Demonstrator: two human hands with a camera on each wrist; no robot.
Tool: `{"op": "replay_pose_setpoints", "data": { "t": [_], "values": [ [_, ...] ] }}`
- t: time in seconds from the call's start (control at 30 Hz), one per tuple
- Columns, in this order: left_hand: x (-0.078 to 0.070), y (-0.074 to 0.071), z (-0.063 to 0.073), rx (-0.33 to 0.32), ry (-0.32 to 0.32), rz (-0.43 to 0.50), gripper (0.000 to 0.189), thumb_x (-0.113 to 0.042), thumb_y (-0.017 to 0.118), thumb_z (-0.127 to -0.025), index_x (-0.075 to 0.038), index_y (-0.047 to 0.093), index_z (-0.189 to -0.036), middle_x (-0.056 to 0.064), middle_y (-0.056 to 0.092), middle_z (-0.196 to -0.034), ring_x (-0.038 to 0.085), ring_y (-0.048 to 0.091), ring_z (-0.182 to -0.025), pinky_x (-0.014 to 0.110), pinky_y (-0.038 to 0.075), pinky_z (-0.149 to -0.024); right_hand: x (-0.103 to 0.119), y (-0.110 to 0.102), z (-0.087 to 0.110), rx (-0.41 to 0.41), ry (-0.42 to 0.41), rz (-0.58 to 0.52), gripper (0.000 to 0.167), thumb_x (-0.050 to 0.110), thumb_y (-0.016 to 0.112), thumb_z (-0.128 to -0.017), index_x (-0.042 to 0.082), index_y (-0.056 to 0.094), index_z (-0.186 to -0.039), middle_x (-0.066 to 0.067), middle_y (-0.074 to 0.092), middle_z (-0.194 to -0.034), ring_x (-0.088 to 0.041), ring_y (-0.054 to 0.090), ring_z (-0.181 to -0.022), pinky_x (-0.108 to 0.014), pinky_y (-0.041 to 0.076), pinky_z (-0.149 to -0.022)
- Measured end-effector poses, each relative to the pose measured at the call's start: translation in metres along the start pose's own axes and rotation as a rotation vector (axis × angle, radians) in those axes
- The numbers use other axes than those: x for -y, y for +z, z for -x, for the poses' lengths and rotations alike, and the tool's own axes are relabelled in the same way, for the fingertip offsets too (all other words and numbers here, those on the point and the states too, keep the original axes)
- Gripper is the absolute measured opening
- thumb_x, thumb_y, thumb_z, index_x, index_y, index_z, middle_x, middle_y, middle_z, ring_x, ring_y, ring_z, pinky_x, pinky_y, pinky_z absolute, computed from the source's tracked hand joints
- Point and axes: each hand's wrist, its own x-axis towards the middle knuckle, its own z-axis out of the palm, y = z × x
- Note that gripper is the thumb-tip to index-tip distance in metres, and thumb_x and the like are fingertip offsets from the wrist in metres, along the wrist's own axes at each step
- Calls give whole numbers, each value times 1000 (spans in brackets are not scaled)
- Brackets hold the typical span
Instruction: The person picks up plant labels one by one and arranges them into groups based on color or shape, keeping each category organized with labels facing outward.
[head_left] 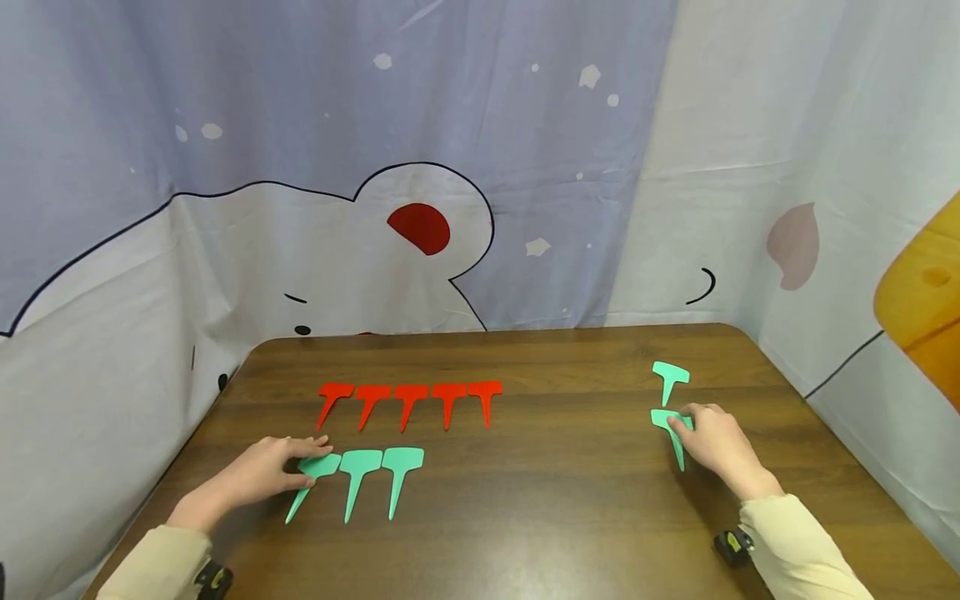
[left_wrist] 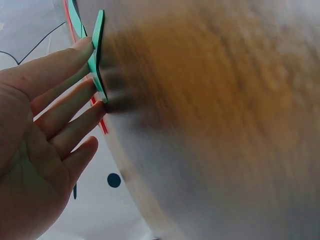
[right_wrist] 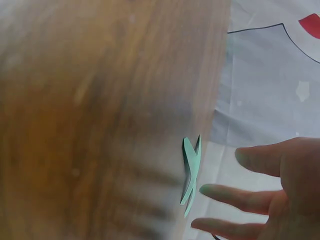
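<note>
My left hand (head_left: 270,472) rests at the leftmost of three green T-shaped plant labels (head_left: 321,467) on the table. Its thumb and extended fingers touch that label's wide head; in the left wrist view the fingers are spread. Beside it lie a middle green label (head_left: 361,462) and a right one (head_left: 402,460), heads lined up. Across the table, my right hand (head_left: 715,442) hovers over a near green label (head_left: 667,418), fingers partly covering its head. In the right wrist view the fingers are loose and apart. A second green label (head_left: 671,372) lies just behind it.
Several red T-shaped plant labels (head_left: 411,393) form a row behind the left green ones, stems toward me. Everything lies on a brown wooden table (head_left: 525,517). A patterned curtain (head_left: 555,167) hangs behind the table's far edge and along both sides.
</note>
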Motion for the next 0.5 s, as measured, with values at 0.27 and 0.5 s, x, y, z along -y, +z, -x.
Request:
{"op": "replay_pose_setpoints", "data": {
  "t": [0.27,0.5],
  "values": [
    [0,0,0,-7,-8,-5,48,-23,76,-78,-16,65,-124,6,57,-135,36,52,-124,56,44,-95,-2,-6,-1,85,132,9,45,31,57,-91,-9,61,-111,-31,56,-104,-53,51,-98,-57,46,-64],
    [2,0,-1,-10,-3,-15,49,-22,76,-78,-16,65,-124,5,57,-135,35,52,-124,55,44,-95,-1,-7,-3,105,206,37,37,38,63,-86,7,55,-68,-20,52,-86,-52,47,-91,-64,41,-69]
  ]
}}
